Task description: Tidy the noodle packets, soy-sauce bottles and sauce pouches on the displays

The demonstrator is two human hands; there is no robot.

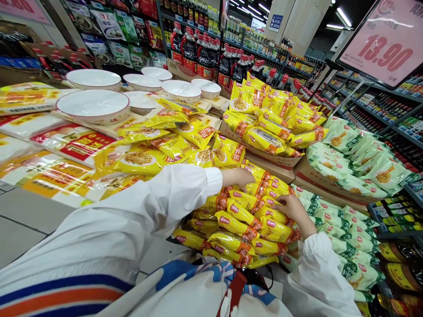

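Yellow noodle packets point(236, 215) with orange ends are stacked in rows low in front of me. On the upper left of this stack lies my left hand point(238, 177), fingers stretched over the packets and their tips partly hidden. My right hand point(293, 210) touches the stack's right side, its fingers apart and pointing left against the packet ends. Neither hand visibly lifts a packet. More yellow noodle packets point(142, 159) lie loose in a heap to the left, and others fill a cardboard box point(269, 156) behind.
White bowls point(92, 105) stand on flat bags at the left. Green-and-white noodle packets point(350, 237) are piled at the right, with more in a box point(333, 182) above. Dark bottles with red caps point(206, 57) line the back. A pink price sign point(380, 48) hangs upper right.
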